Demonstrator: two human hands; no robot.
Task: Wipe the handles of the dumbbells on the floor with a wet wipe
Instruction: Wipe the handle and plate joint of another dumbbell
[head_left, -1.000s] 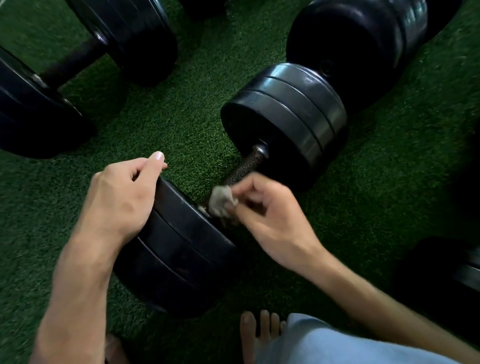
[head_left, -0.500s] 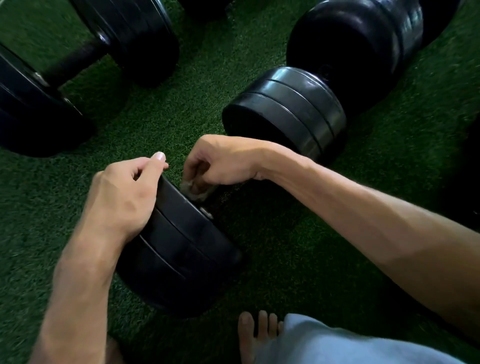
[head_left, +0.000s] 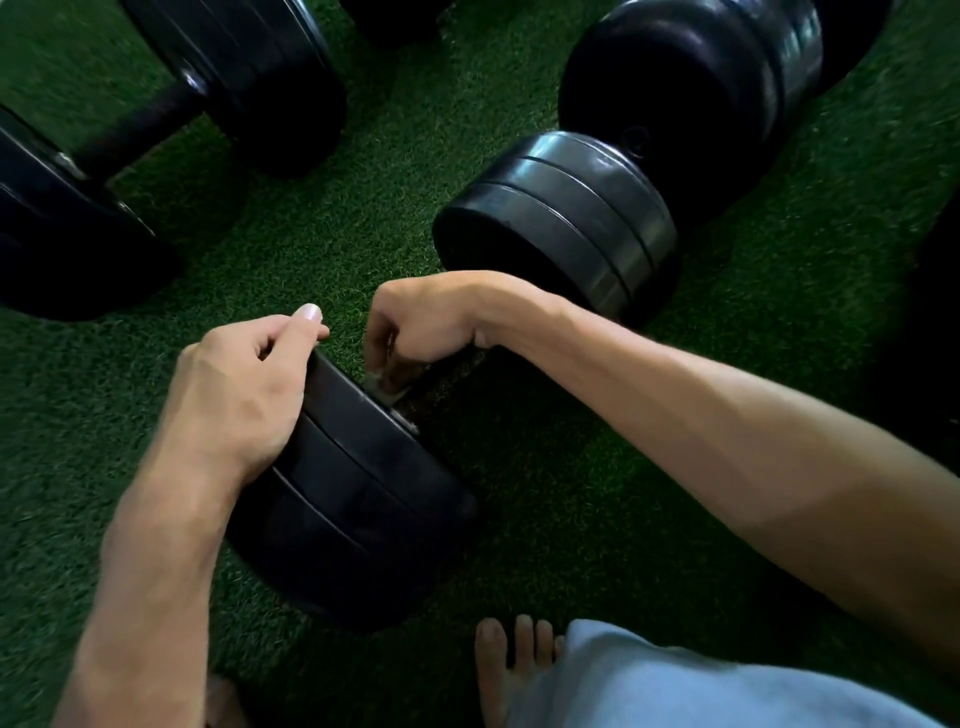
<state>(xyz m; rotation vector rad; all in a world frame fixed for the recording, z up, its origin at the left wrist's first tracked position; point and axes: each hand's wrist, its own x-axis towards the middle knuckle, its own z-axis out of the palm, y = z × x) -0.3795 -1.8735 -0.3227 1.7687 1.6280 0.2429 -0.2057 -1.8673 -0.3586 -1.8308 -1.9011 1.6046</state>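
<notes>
Right hand (head_left: 426, 322) round knurled handle (head_left: 457, 364)

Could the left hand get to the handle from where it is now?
Probably yes. The left hand grips the near weight head, right beside the handle. But the right hand, holding the wipe, covers the near end, leaving little room.

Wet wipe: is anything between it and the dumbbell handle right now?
Nothing visible. The right hand presses the wet wipe onto the handle beside the near weight plates, which the left hand steadies.
</notes>
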